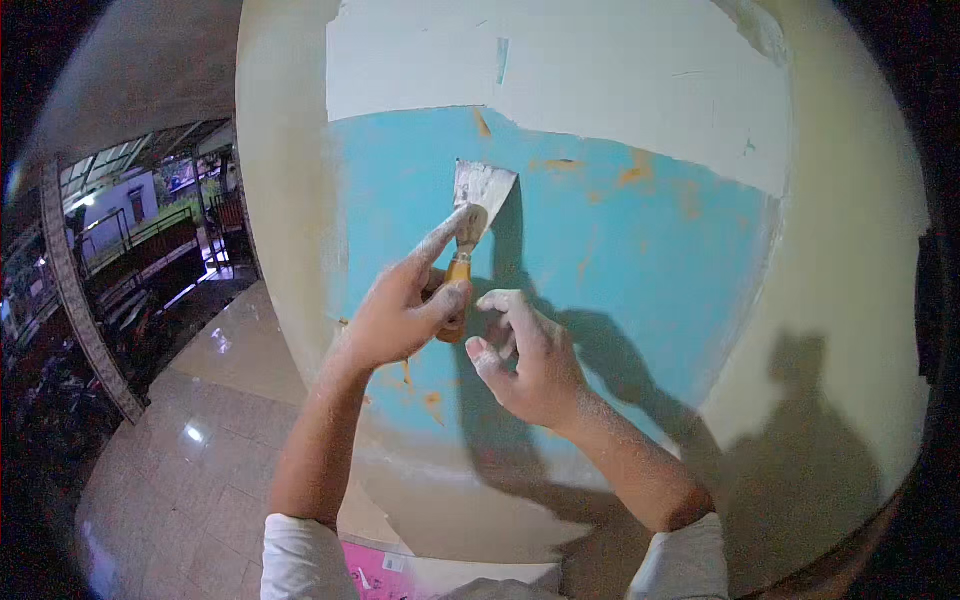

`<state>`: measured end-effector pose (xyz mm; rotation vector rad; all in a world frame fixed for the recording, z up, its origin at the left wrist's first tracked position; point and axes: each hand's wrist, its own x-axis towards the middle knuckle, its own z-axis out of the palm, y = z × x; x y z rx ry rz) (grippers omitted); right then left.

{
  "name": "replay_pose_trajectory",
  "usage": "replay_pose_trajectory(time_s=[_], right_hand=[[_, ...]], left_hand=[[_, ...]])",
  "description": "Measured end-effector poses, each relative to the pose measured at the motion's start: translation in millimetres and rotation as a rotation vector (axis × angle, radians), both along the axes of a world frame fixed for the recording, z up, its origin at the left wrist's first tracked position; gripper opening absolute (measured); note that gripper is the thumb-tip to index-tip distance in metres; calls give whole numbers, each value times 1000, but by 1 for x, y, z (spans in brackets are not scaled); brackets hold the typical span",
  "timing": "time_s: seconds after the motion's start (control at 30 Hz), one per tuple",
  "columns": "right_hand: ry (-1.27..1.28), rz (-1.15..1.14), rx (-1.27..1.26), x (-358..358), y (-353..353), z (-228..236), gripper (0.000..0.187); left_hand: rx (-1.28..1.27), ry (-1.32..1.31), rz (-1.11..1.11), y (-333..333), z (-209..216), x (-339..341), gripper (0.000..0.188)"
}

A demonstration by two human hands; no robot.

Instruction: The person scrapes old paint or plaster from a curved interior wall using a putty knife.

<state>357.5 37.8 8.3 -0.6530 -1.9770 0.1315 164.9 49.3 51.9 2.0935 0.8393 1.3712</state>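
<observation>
A putty knife (484, 186) with a wooden handle is in my left hand (405, 305). My left fingers wrap its handle, and the index finger stretches along the blade. White paste coats part of the blade, which points up in front of the blue wall patch (640, 290). Just right of the handle is my right hand (528, 355), its fingers curled and apart with nothing in them. White powder dusts both hands. Smooth white filler (600, 75) covers the upper wall, and orange-brown marks show on the blue.
Cream wall (850, 250) borders the patch on both sides. A glossy tiled floor (190, 470) stretches off to the left, toward a dark railing and parked motorbikes. A pink printed bag (375, 572) lies at the bottom, near my left sleeve.
</observation>
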Motion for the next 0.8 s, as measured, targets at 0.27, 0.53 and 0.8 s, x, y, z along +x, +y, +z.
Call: replay_pose_trajectory(time_s=[0.27, 0.53, 0.8], right_hand=[[407, 467, -659, -24, 6, 3, 36], [447, 559, -674, -42, 15, 13, 35], [600, 645, -484, -54, 25, 35, 28]], left_hand=[[120, 141, -34, 4, 33, -15, 54], [836, 358, 762, 18, 23, -49, 57], [844, 426, 1118, 63, -34, -72, 66]])
